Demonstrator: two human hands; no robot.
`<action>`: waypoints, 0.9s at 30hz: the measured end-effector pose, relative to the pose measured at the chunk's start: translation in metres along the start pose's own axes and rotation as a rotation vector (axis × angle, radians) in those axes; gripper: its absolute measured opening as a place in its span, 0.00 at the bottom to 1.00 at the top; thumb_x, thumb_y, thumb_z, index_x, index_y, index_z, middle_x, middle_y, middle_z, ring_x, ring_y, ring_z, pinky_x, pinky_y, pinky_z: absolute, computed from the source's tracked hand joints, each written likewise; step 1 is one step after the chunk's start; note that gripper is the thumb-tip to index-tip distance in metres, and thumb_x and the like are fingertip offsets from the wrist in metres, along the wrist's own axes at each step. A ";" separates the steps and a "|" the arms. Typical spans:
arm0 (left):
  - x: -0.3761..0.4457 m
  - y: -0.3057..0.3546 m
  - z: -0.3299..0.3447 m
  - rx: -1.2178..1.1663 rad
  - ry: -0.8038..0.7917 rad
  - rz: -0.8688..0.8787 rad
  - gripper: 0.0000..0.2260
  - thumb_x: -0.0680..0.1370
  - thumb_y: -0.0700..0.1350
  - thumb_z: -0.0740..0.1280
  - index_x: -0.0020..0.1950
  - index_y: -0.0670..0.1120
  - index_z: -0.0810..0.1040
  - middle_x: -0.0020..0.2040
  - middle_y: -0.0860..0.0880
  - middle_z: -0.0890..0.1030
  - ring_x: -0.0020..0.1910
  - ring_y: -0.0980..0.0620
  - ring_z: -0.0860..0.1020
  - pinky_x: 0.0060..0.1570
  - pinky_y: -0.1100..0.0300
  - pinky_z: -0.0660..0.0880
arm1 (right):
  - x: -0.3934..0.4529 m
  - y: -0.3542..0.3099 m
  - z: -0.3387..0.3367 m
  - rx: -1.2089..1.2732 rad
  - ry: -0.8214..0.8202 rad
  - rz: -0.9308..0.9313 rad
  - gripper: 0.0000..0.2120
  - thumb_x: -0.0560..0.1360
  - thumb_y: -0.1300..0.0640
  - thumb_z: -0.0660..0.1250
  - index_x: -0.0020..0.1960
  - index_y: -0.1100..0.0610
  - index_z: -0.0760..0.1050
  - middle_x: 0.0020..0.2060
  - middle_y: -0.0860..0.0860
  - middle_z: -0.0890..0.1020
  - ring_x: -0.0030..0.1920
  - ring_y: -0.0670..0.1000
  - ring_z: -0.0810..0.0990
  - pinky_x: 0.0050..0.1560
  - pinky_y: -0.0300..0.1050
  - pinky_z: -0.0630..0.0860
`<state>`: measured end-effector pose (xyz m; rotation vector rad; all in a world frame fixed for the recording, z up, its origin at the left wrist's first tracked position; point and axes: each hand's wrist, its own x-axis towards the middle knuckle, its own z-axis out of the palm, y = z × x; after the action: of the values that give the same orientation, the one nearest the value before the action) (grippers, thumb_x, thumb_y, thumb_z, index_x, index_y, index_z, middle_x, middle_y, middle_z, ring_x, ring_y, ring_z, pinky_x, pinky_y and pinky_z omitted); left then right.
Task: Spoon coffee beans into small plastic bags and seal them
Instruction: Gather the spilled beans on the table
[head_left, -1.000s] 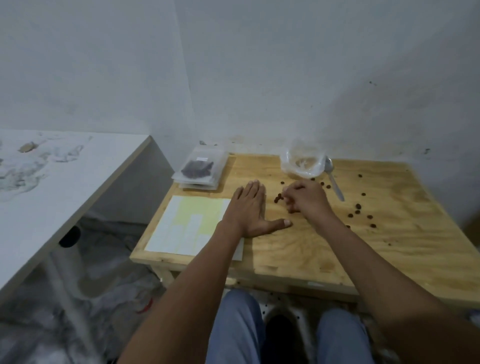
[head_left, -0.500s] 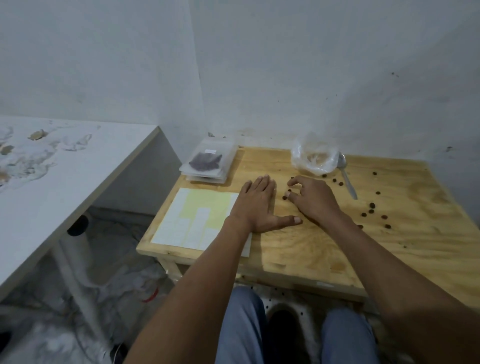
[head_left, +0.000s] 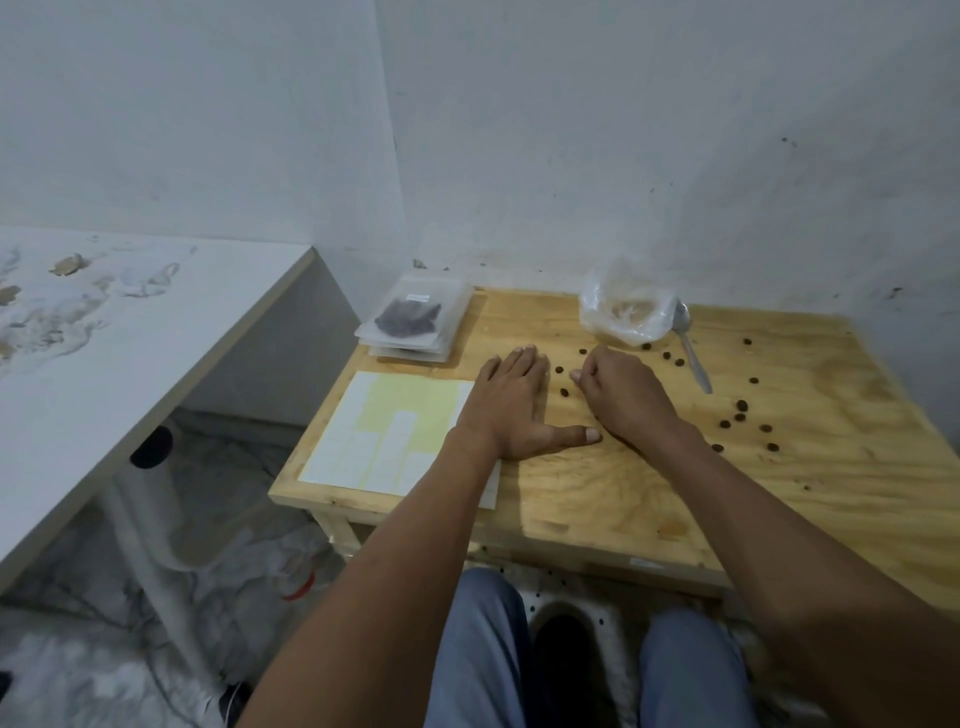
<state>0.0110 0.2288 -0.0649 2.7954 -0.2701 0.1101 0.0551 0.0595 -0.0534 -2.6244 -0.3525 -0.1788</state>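
Observation:
My left hand lies flat on the wooden table, fingers straight and thumb spread, partly over a label sheet. My right hand sits just right of it, fingers curled into a loose fist and fingertips pinched together over gathered coffee beans. Two loose beans lie between the hands. More beans are scattered to the right. A crumpled clear bag stands at the back with a metal spoon beside it. A stack of small plastic bags, the top one holding beans, lies at the back left.
A white table stands to the left, with a gap down to the floor between the two tables. The wall runs close behind the wooden table. Several beans lie on the floor between my knees.
The small cluster of beans by my right fingertips has shrunk as the hand curled tighter. My left hand has stayed flat. The camera has shifted slightly.

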 end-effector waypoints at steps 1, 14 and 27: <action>0.000 0.000 0.000 -0.001 -0.001 -0.001 0.55 0.67 0.80 0.62 0.82 0.44 0.57 0.83 0.45 0.54 0.82 0.50 0.50 0.80 0.49 0.45 | 0.001 -0.001 -0.002 0.071 0.021 0.042 0.12 0.83 0.48 0.62 0.47 0.55 0.73 0.40 0.50 0.80 0.40 0.52 0.78 0.40 0.50 0.74; 0.001 0.001 -0.001 0.019 -0.003 -0.003 0.56 0.66 0.81 0.62 0.82 0.44 0.57 0.83 0.45 0.55 0.82 0.49 0.51 0.80 0.48 0.46 | -0.005 0.000 -0.028 0.302 0.064 0.258 0.09 0.78 0.55 0.64 0.47 0.56 0.81 0.38 0.49 0.81 0.39 0.50 0.78 0.41 0.48 0.75; 0.000 0.000 -0.001 0.014 0.006 -0.003 0.58 0.64 0.82 0.59 0.82 0.44 0.58 0.83 0.45 0.56 0.82 0.49 0.51 0.80 0.49 0.47 | -0.012 0.000 -0.014 -0.029 0.005 0.035 0.11 0.83 0.51 0.62 0.50 0.57 0.80 0.42 0.51 0.83 0.44 0.53 0.79 0.41 0.46 0.72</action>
<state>0.0113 0.2290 -0.0644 2.8087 -0.2651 0.1208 0.0430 0.0503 -0.0435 -2.6563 -0.3044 -0.1805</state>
